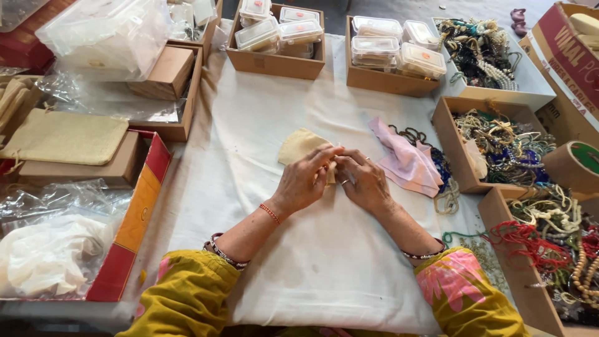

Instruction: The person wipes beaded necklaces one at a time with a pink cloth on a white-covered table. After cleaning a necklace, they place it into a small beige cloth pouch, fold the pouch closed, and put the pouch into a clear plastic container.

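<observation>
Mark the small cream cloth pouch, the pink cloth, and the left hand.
small cream cloth pouch (pixel 298 145), head view, on its flat body.
pink cloth (pixel 405 161), head view, on its middle fold.
left hand (pixel 304 181), head view, on its back.

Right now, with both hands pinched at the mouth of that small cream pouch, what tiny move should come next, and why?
Probably spread the pouch mouth a little wider. The left hand and right hand meet at its near edge, fingertips together, and the pouch lies flat on the white cloth. Whether the mouth is open is hidden behind the fingers.
</observation>
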